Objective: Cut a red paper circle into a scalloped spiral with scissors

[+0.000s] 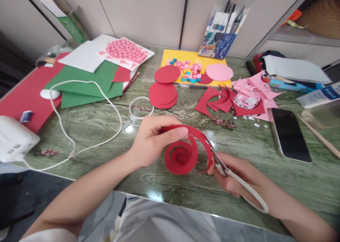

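A red paper spiral [191, 156] hangs over the table's front middle, its coil below and its outer strip curving to the right. My left hand [156, 139] pinches the strip between thumb and fingers. My right hand [233, 178] is closed around white-handled scissors [221, 166], whose blades lie against the outer edge of the strip. The strip's loose end hangs near my right fingertips; I cannot tell whether they touch it. Beyond the spiral lie red paper circles [162, 93], with a roll of white tape [141, 107] to their left.
Red paper offcuts [212, 100], pink scraps [249, 90] and a phone [290, 134] lie to the right. A yellow sheet [166, 56] carries small rolled paper pieces. Green sheets [79, 81], a white cable [117, 111] and a white charger [16, 139] are on the left.
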`<state>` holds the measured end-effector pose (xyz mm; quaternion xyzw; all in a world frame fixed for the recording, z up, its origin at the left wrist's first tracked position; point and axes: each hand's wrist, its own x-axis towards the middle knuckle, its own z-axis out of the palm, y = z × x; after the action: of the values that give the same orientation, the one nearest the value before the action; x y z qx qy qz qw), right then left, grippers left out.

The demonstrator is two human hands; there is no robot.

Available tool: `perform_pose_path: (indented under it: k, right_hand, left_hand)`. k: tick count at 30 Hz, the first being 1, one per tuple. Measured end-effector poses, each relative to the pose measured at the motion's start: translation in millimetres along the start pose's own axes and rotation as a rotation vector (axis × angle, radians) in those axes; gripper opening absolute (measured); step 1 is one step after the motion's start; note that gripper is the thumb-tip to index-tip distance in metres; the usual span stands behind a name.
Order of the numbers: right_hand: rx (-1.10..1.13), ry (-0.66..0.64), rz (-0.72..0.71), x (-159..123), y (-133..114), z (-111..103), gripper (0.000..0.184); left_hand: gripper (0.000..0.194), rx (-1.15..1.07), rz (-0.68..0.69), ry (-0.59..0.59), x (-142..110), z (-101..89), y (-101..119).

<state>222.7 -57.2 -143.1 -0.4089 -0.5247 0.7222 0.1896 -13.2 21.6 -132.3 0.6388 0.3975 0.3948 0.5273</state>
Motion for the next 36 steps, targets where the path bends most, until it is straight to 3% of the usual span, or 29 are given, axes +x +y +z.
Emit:
perform_pose_path:
  k: [12, 20, 36]
  right_hand:
    - [-0.231, -0.042, 0.100, -4.5, -5.7, -14.5, 0.057]
    - [-0.372, -0.104, 0.138, -5.9, -9.2, -18.4, 0.061]
    - [-0.504, -0.232, 0.152, -2.8, -10.3, -19.3, 0.025]
  left_hand:
    - [0.025, 0.134, -0.035, -0.268, 5.8, -18.0, 8.0]
    - [0.026, 0.219, 0.019, -0.440, 9.3, -23.1, 10.3]
    - [0.025, 0.320, 0.057, -0.747, 12.2, -24.7, 13.1]
